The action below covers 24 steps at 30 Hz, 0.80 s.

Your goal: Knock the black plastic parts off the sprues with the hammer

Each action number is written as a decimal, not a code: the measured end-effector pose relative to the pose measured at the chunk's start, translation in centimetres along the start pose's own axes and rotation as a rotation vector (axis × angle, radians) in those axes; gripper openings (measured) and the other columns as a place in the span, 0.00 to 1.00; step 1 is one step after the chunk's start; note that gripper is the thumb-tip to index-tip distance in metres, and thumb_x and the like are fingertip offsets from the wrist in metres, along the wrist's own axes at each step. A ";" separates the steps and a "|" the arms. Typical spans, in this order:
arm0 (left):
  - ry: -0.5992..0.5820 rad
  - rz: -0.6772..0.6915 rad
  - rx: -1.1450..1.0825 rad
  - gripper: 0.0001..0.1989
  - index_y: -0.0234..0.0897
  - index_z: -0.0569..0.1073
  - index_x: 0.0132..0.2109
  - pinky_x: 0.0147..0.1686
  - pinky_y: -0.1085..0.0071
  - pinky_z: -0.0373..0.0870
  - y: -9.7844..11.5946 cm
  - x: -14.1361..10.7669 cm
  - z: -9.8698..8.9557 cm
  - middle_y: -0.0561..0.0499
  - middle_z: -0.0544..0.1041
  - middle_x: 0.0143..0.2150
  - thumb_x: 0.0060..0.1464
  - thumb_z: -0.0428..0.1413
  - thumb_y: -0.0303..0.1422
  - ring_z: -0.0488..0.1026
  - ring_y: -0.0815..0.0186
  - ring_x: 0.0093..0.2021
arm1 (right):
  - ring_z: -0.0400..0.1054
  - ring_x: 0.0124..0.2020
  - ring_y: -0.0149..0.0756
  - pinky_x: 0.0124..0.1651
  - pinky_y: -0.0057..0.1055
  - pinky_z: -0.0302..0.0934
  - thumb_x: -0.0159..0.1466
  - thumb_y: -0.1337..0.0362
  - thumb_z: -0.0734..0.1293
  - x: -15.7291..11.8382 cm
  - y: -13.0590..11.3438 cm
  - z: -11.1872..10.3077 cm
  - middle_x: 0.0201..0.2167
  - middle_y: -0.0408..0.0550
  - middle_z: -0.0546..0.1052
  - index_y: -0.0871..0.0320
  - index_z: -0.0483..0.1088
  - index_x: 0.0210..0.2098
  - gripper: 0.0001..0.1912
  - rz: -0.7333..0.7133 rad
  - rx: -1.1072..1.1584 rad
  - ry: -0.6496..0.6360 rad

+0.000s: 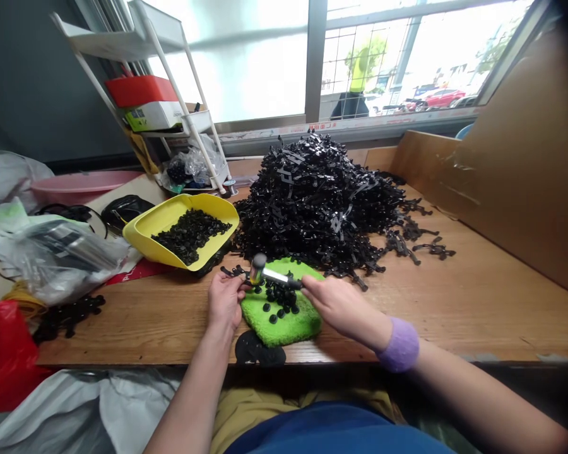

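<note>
the table (pixel 483 309) spans the view, its front edge running just above the person's lap and its right end cut off by the frame. a broad stretch of wood lies open between the pile and the tall board (pixel 525 164) on the right; a narrower one lies left of the hands, between the tray and the front edge. the board's upper right is lost in dark blur.

the pile (pixel 317 195) of black strips fills the middle, loose ones straggling rightward; its inner pieces are hidden. the rack (pixel 158 38) stands back left, its top cut off. the yellow tray (pixel 144 243), tilted, holds small black pieces and has its right side close against the pile.

the green cloth (pixel 260 325) lies in front of the pile, near the front edge, partly over a black mat (pixel 253 353) whose far part is covered. the right hand (pixel 329 302), with a purple band (pixel 400 345) on its wrist, is closed round the handle of the hammer (pixel 275 276), which is above the cloth. the left hand (pixel 224 299) is at the cloth's left side, fingertips pinched on a strip (pixel 245 279) partly hidden by the hammer's blurred head. black caps (pixel 281 299) lie clustered on the cloth, some overlapping, too jumbled to count.
</note>
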State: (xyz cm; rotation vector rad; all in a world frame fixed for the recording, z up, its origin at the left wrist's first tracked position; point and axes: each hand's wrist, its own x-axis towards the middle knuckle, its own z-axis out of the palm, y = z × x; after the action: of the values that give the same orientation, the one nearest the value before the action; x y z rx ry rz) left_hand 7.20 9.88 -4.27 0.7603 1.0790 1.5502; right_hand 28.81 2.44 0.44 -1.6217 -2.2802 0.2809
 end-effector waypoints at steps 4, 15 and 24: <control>0.001 0.028 0.008 0.20 0.36 0.59 0.33 0.13 0.84 0.49 -0.3 0.1 -0.1 0.54 0.73 0.24 0.34 0.63 0.26 0.69 0.73 0.18 | 0.55 0.19 0.29 0.24 0.27 0.41 0.69 0.56 0.49 0.3 -0.3 0.3 0.21 0.42 0.65 0.57 0.59 0.33 0.16 -0.008 -0.026 0.017; 0.028 0.072 0.053 0.20 0.38 0.58 0.32 0.14 0.84 0.50 -0.6 0.2 -0.1 0.56 0.72 0.23 0.34 0.61 0.25 0.68 0.73 0.17 | 0.56 0.18 0.28 0.24 0.27 0.43 0.69 0.55 0.47 0.9 0.0 0.2 0.22 0.43 0.66 0.57 0.61 0.35 0.18 0.017 -0.058 -0.029; 0.040 0.041 0.064 0.21 0.36 0.61 0.33 0.12 0.84 0.50 -0.3 0.2 -0.2 0.55 0.73 0.25 0.33 0.64 0.25 0.69 0.73 0.19 | 0.58 0.19 0.31 0.24 0.28 0.43 0.68 0.55 0.51 0.7 0.3 0.4 0.21 0.45 0.67 0.57 0.63 0.33 0.17 0.041 -0.104 -0.050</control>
State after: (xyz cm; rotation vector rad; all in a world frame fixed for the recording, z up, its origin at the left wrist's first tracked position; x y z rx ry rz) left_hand 7.05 10.05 -4.64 0.8019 1.1537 1.5778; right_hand 28.71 3.20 0.07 -1.7331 -2.3364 0.2182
